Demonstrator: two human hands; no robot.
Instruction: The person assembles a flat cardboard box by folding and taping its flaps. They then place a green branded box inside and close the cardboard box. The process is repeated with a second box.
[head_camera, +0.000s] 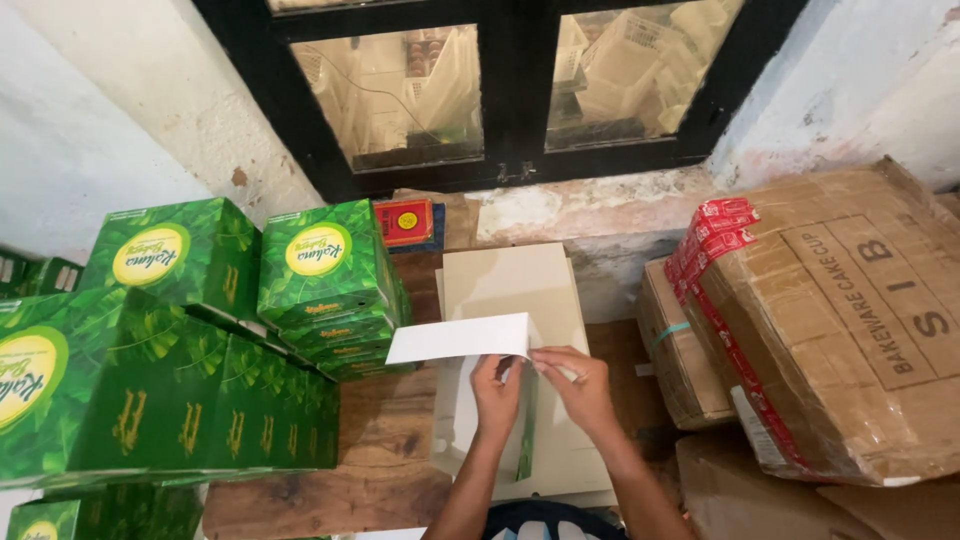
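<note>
Both hands meet at centre frame, the left hand (496, 385) and right hand (583, 385) pinching the lower right corner of a flat white carton blank (460, 338), fingers closed on it. Held only at that corner above the stack of cream sheets (512, 285), its long free end could sag or crease. It looks thin, plain white outside, with a green printed edge below.

A worn wooden table (380, 450) was seen below the window. Stacks of green boxes (200, 400) were set on its left part, and a pile of flat cream card sheets (515, 285) was laid at its middle. A small red box (404, 222) was placed at the back.
</note>
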